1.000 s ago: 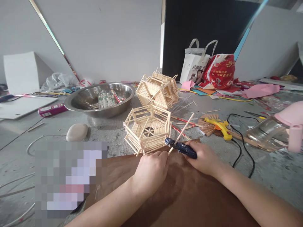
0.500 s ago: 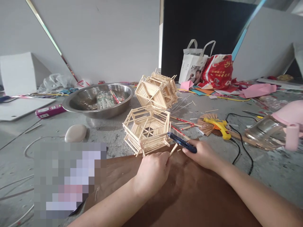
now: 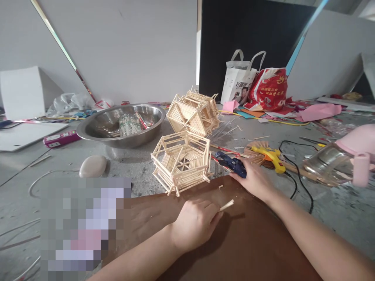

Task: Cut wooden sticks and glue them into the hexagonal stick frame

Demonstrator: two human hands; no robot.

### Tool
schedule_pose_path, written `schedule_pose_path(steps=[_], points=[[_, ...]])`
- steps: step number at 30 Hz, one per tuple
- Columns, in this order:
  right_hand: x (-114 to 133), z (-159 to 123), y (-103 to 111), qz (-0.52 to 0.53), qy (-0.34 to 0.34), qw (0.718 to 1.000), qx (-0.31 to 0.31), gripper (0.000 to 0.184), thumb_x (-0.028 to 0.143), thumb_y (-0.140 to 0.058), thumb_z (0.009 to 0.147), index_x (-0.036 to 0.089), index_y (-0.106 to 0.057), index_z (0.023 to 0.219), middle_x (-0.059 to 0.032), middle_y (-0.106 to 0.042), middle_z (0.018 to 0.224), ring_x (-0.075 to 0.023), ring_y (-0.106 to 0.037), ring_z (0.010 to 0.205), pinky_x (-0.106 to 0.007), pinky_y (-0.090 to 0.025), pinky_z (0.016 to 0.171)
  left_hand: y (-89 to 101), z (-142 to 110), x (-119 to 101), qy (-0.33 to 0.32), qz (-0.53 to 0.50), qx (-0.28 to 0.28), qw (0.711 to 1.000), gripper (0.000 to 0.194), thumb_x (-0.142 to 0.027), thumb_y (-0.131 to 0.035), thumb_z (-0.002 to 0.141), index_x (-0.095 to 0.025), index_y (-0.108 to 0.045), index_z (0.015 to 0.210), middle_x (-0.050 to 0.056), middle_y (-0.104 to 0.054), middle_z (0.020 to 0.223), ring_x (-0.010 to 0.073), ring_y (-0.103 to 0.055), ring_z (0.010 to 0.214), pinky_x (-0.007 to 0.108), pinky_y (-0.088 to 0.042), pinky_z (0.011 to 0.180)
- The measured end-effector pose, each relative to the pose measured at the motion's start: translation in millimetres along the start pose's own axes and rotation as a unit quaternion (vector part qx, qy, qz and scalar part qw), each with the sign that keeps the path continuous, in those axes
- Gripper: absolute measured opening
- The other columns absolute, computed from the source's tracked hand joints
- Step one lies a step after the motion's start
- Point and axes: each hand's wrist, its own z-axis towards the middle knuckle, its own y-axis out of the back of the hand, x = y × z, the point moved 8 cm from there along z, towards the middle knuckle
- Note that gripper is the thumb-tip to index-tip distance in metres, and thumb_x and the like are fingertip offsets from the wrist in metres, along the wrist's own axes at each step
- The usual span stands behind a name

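Closed in a fist over the brown sheet (image 3: 252, 234), my left hand (image 3: 196, 224) grips thin wooden sticks (image 3: 227, 205); their short pale ends poke out to the right. My right hand (image 3: 253, 177) is wrapped round dark blue pliers (image 3: 231, 164), just right of an open hexagonal frame (image 3: 183, 164) built of the same kind of sticks. That frame stands at the sheet's far edge, touched by neither hand. Behind it rests a second, fuller stick structure (image 3: 191, 113), tilted on its side. A small stick offcut (image 3: 220, 186) lies on the sheet.
A steel basin (image 3: 88, 134) with packaged sticks stands at the back left. Right of my right hand lie a yellow glue gun (image 3: 271, 158) with a black cord and a clear bottle with a pink lid (image 3: 331, 164). Bags (image 3: 268, 91) and paper scraps line the wall.
My left hand has moved slightly right and down, bringing the stick ends away from the frame. The pliers in my right hand have drawn back from the frame and turned.
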Motion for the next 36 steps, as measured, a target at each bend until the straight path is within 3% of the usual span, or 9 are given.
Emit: schedule_pose_path(steps=[7, 11, 14, 17, 21, 25, 29, 32, 36], points=[[-16, 9, -27, -0.109, -0.01, 0.993, 0.035, 0.073, 0.061, -0.037, 0.071, 0.008, -0.04, 0.122, -0.0188, -0.056, 0.104, -0.0313, -0.052, 0.093, -0.039, -0.039, 0.076, -11.8, -1, 6, -0.039, 0.006, -0.017, 0.999, 0.024, -0.023, -0.037, 0.082, -0.016, -0.051, 0.064, 0.0, -0.058, 0.06, 0.0116, -0.052, 0.054, 0.022, -0.037, 0.048], [-11, 8, -33, -0.085, 0.027, 0.996, 0.033, 0.065, 0.056, -0.037, 0.075, 0.008, -0.044, 0.119, -0.0187, -0.051, 0.113, -0.0308, -0.043, 0.108, -0.041, -0.034, 0.086, -14.3, -1, 5, -0.049, 0.021, -0.004, 0.999, 0.022, -0.024, -0.037, 0.082, -0.017, -0.052, 0.066, 0.0, -0.059, 0.063, 0.012, -0.053, 0.056, 0.022, -0.038, 0.05], [0, 10, -10, -0.009, 0.069, 0.997, -0.015, 0.05, 0.046, -0.036, 0.08, 0.01, -0.05, 0.112, -0.0165, -0.049, 0.117, -0.0267, -0.042, 0.11, -0.039, -0.035, 0.088, -17.5, -1, 4, -0.056, 0.035, 0.006, 0.998, 0.021, -0.025, -0.038, 0.081, -0.017, -0.052, 0.067, 0.001, -0.06, 0.065, 0.0126, -0.053, 0.057, 0.023, -0.038, 0.05], [31, 20, 35, 0.081, 0.154, 0.982, -0.073, 0.035, 0.035, -0.04, 0.082, 0.014, -0.053, 0.106, -0.0113, -0.054, 0.11, -0.0202, -0.05, 0.102, -0.032, -0.037, 0.087, -21.2, -1, 3, -0.061, 0.041, 0.013, 0.997, 0.021, -0.025, -0.038, 0.081, -0.017, -0.053, 0.069, 0.001, -0.061, 0.067, 0.0131, -0.054, 0.058, 0.024, -0.039, 0.051], [94, 58, 64, 0.067, 0.246, 0.967, 0.022, 0.024, 0.025, -0.041, 0.082, 0.02, -0.058, 0.099, -0.0048, -0.062, 0.093, -0.0177, -0.057, 0.085, -0.029, -0.041, 0.076, -24.6, -2, 3, -0.06, 0.047, 0.021, 0.997, 0.022, -0.027, -0.037, 0.082, -0.017, -0.052, 0.07, 0.0, -0.06, 0.067, 0.0134, -0.053, 0.058, 0.024, -0.038, 0.051], [144, 100, 25, -0.038, 0.259, 0.938, 0.229, 0.028, 0.015, -0.044, 0.079, 0.018, -0.057, 0.103, -0.0091, -0.059, 0.104, -0.023, -0.053, 0.094, -0.032, -0.04, 0.075, -27.6, -3, 3, -0.059, 0.042, 0.03, 0.997, 0.022, -0.028, -0.037, 0.082, -0.017, -0.052, 0.069, 0.0, -0.059, 0.067, 0.0135, -0.054, 0.06, 0.024, -0.039, 0.052], [170, 121, -27, -0.058, 0.257, 0.905, 0.333, 0.031, 0.013, -0.06, 0.07, 0.016, -0.058, 0.1, -0.0069, -0.06, 0.097, -0.0216, -0.055, 0.089, -0.029, -0.042, 0.073, -28.7, -5, 2, -0.062, 0.046, 0.021, 0.997, 0.021, -0.028, -0.038, 0.081, -0.017, -0.053, 0.069, 0.001, -0.059, 0.066, 0.0137, -0.054, 0.061, 0.024, -0.039, 0.052], [177, 120, -61, -0.075, 0.231, 0.878, 0.413, 0.027, 0.027, -0.05, 0.08, 0.015, -0.051, 0.104, -0.0058, -0.055, 0.102, -0.0175, -0.055, 0.086, -0.035, -0.046, 0.072, -28.9, -5, 2, -0.068, 0.048, 0.016, 0.996, 0.021, -0.028, -0.039, 0.08, -0.017, -0.054, 0.069, 0.001, -0.059, 0.065, 0.0128, -0.054, 0.058, 0.023, -0.038, 0.05], [185, 118, -79, -0.07, 0.213, 0.861, 0.457, 0.026, 0.028, -0.045, 0.083, 0.017, -0.05, 0.105, -0.0059, -0.052, 0.108, -0.0175, -0.053, 0.089, -0.036, -0.045, 0.074, -29.9, -3, 3, -0.065, 0.051, 0.019, 0.996, 0.021, -0.028, -0.041, 0.08, -0.017, -0.054, 0.068, 0.001, -0.059, 0.065, 0.0133, -0.053, 0.057, 0.023, -0.038, 0.049]])
